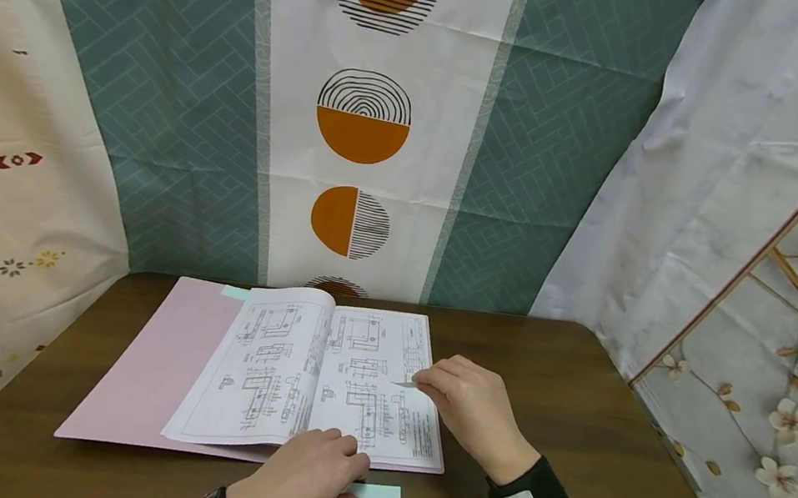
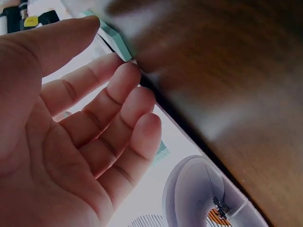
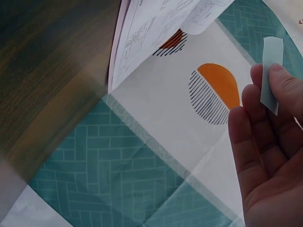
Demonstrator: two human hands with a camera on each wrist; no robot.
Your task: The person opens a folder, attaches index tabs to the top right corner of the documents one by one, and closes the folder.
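My right hand (image 1: pixel 472 410) pinches a small pale green sticky note (image 3: pixel 272 49) between thumb and forefinger. It is held over the right page (image 1: pixel 377 414) of an open booklet of technical drawings. The booklet's pink cover (image 1: pixel 130 390) lies spread to the left. My left hand (image 1: pixel 308 477) rests at the booklet's lower edge near the middle fold, its fingers loosely bent. Beside the left thumb and fingertips is a light green sticky note pad (image 1: pixel 376 493), lying on the table just below the booklet and partly hidden by the hand.
Another green sticky note (image 1: pixel 236 292) shows at the top of the pink cover, beside the raised left page (image 1: pixel 238 379). A dark wooden table (image 1: pixel 543 361) carries everything. Patterned cloths (image 1: pixel 558 135) hang behind it and at both sides.
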